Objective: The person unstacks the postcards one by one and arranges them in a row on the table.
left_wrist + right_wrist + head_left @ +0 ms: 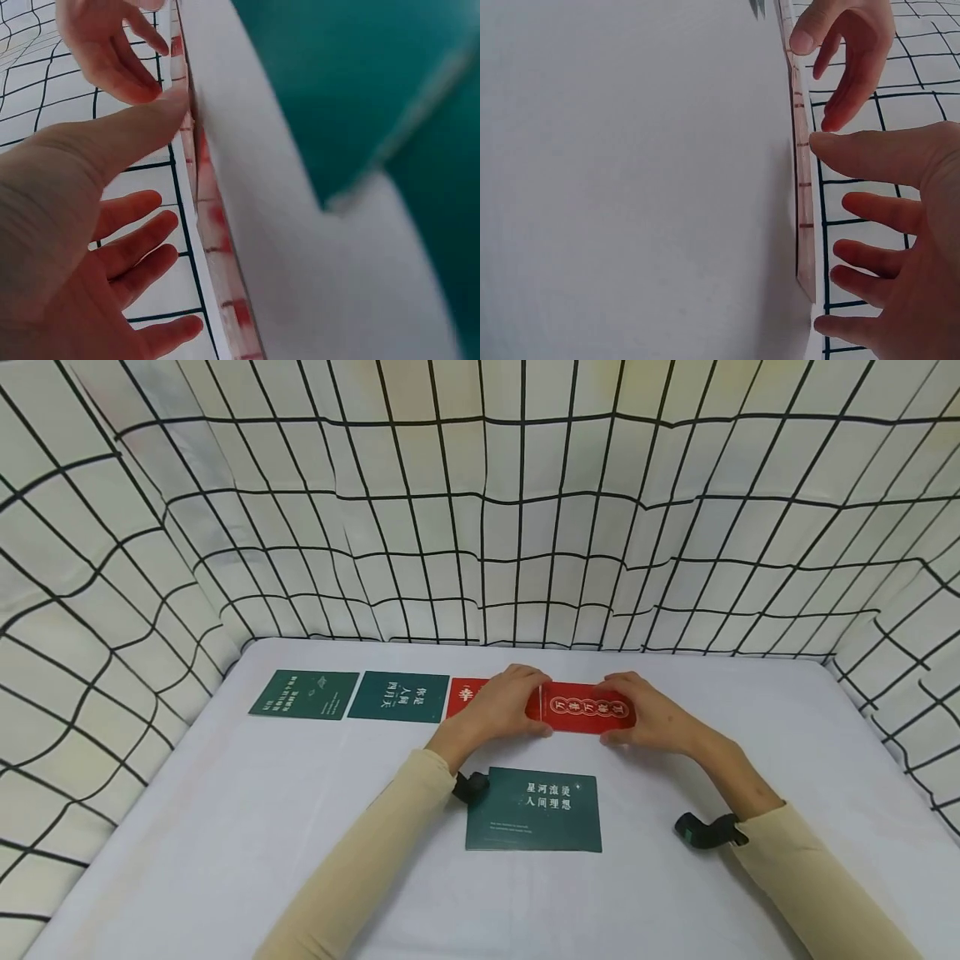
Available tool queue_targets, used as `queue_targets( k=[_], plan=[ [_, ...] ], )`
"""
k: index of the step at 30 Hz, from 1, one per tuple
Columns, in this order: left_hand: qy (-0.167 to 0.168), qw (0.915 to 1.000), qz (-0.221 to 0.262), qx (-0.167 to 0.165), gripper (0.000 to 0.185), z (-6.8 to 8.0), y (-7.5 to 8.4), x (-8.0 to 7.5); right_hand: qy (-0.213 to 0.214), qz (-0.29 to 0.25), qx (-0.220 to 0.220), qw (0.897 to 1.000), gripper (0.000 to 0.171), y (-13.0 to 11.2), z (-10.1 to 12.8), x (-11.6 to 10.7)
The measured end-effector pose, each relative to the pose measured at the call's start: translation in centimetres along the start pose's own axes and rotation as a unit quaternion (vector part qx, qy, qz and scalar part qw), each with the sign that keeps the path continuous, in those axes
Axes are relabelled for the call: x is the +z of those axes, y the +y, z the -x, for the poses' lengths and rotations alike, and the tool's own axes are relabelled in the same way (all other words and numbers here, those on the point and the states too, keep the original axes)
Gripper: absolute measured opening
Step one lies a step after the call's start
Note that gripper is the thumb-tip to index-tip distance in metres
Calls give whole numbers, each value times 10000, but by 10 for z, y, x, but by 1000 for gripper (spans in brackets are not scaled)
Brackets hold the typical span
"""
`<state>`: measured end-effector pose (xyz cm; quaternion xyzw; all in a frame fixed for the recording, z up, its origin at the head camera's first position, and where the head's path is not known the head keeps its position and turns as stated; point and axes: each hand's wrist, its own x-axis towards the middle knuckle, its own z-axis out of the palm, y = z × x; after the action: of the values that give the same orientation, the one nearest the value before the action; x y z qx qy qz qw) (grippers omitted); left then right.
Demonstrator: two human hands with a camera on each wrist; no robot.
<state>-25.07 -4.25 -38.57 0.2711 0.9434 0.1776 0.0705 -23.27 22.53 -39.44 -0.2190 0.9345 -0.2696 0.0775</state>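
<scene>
A red card (588, 707) with white ring-framed characters lies flat at the far side of the table. My left hand (502, 700) arches over its left end and over a second red card (467, 692), which it partly hides. At the right end of the first card is my right hand (651, 714), thumb at the near edge and fingers at the far edge. In the right wrist view, the right thumb (862, 156) meets the card's edge, with the other fingers spread apart. The left thumb (142, 124) is likewise at a card edge in the left wrist view.
Two green cards, one at the far left (306, 695) and one beside it (399, 697), continue the row leftward. Nearer me, a larger green card (534, 810) lies by the left wrist. Black-gridded cloth (517, 527) walls the white table (247, 827) at back and sides.
</scene>
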Motion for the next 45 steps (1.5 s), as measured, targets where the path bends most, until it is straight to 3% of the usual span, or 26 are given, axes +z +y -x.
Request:
queue_targets(
  k=[9, 18, 28, 45],
  plan=[
    [215, 9997, 51, -85, 75, 12, -4, 3, 349, -9, 11, 9994, 67, -14, 8, -3],
    [202, 9997, 126, -8, 78, 25, -2, 1, 611, -198, -9, 9979, 62, -29, 16, -3],
    [222, 9996, 152, 65, 76, 34, 0, 2, 611, -328, -81, 9976, 60, -36, 24, 2],
    [180, 9998, 15, 123, 68, 56, -4, 1, 379, -89, -225, 9990, 64, -48, 39, 15]
  ],
)
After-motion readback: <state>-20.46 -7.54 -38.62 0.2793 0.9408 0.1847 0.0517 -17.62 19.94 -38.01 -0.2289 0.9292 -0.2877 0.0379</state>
